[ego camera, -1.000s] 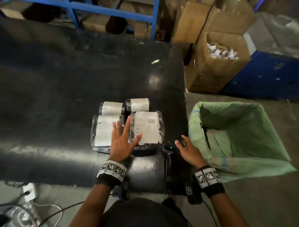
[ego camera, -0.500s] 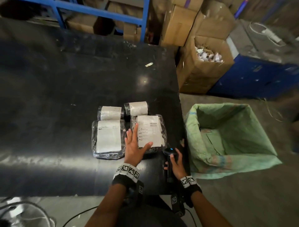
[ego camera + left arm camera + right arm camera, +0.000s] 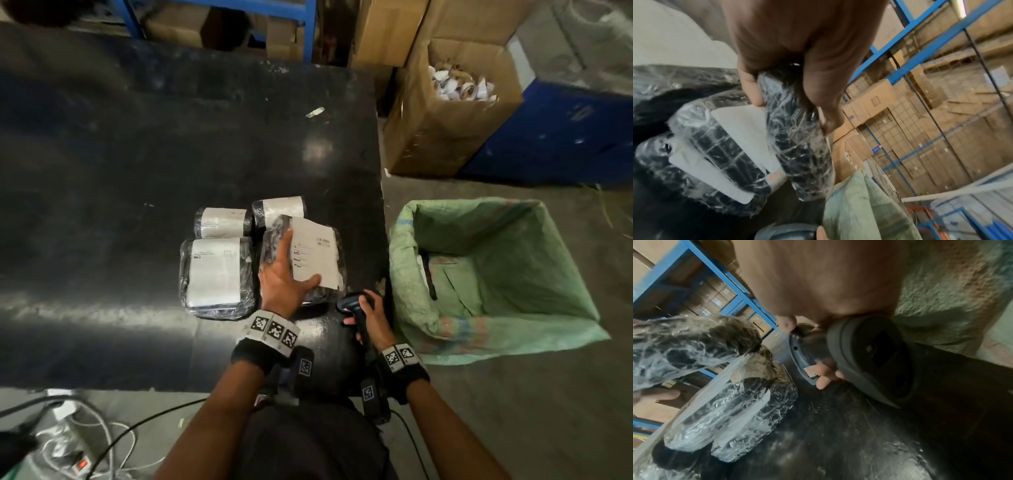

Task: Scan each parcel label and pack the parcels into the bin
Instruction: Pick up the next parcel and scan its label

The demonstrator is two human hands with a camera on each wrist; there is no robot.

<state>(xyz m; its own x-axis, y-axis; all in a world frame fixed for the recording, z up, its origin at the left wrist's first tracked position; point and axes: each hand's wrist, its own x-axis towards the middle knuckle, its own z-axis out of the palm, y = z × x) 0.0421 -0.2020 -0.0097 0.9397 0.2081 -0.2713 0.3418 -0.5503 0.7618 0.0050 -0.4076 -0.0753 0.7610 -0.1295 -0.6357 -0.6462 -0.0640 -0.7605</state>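
Lifted since: parcel (image 3: 310, 253) held in left hand (image 3: 281, 277) fingers | right hand (image 3: 373, 317) grips scanner (image 3: 356, 308) | bin (image 3: 507, 335) holds flat packets

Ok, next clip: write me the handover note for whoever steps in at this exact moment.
Left hand grips the right-hand large parcel, tilted up off the black table. Right hand holds the scanner by its handle.
Other large parcel and two small rolled parcels lie on the table.
The green-lined bin right of the table shows no parcels.
Done: nothing packed.
Left: scan the held parcel, bin it, then the other three.
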